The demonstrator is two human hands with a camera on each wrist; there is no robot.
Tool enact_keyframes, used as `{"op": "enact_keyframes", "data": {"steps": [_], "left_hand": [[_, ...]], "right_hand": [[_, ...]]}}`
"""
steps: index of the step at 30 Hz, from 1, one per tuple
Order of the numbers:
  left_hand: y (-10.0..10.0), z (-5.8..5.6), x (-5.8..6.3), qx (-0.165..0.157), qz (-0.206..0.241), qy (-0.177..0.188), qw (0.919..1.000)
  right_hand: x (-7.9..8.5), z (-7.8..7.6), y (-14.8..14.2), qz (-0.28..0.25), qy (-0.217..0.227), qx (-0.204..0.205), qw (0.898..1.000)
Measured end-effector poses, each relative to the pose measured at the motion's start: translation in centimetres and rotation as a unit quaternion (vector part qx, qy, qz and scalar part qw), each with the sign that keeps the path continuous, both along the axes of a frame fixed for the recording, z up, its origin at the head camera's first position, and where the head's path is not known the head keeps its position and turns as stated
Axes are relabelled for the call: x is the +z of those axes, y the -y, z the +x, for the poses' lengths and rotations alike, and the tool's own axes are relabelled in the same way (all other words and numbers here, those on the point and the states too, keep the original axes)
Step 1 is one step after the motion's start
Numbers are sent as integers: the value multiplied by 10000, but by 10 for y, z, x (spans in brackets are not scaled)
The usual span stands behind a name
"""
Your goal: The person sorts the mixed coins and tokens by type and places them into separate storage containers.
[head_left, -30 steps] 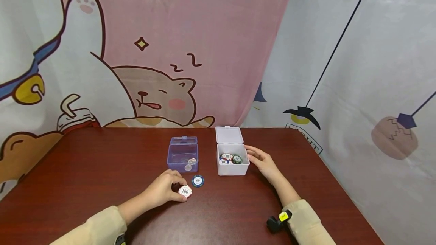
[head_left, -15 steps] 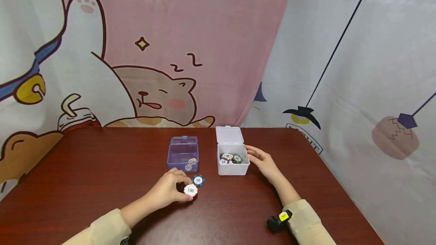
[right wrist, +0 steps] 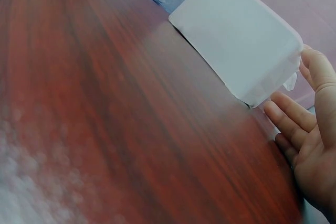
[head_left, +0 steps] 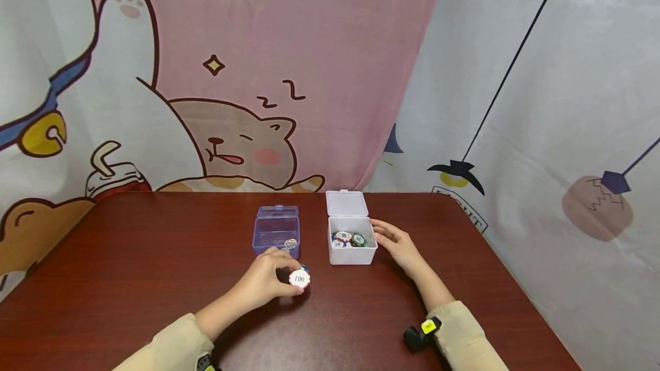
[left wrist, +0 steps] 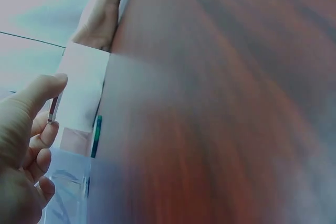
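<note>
My left hand (head_left: 266, 279) pinches a white and red poker chip (head_left: 299, 279) marked 100 by its edges, between thumb and fingers. In the left wrist view that poker chip (left wrist: 54, 107) is seen edge-on. Overlapped by it in the head view, a blue poker chip (head_left: 305, 268) is mostly hidden. From the left wrist that blue chip (left wrist: 96, 136) shows as a thin edge on the table. With fingers extended, my right hand (head_left: 401, 247) rests at the right side of a white lidded box (head_left: 353, 256), which holds several poker chips (head_left: 358, 240).
Left of the white box stands a translucent blue box (head_left: 275, 225), lid up, with clear discs (head_left: 290, 243) inside; the left hand overlaps its front. The dark red wooden table (head_left: 170, 256) ends at a printed cloth backdrop (head_left: 330, 73). A black device (head_left: 414, 338) hangs by the right sleeve.
My left hand has moved right and slightly away from me with the 100 chip, which now covers most of the blue chip. My right hand and both boxes stay where they were.
</note>
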State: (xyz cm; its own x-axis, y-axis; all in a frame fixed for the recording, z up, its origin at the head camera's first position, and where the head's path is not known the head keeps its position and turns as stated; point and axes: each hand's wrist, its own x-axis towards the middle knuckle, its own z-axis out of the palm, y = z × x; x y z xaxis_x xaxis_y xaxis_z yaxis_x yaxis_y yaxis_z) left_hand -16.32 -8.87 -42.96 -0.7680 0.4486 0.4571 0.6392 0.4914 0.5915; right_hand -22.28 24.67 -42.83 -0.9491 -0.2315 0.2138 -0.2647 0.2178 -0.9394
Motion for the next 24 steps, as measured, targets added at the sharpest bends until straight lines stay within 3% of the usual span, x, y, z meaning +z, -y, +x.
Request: {"op": "enact_keyframes", "data": {"steps": [8, 17, 24], "left_hand": [[-12, -4, 4, 172, 256, -62, 9995], [-27, -11, 8, 53, 631, -220, 9978], [-40, -17, 12, 182, 651, -213, 9975]], "right_hand": [[0, 0, 0, 23, -2, -2, 10000], [3, 2, 1, 38, 28, -15, 10000], [3, 3, 1, 52, -38, 9, 10000]]}}
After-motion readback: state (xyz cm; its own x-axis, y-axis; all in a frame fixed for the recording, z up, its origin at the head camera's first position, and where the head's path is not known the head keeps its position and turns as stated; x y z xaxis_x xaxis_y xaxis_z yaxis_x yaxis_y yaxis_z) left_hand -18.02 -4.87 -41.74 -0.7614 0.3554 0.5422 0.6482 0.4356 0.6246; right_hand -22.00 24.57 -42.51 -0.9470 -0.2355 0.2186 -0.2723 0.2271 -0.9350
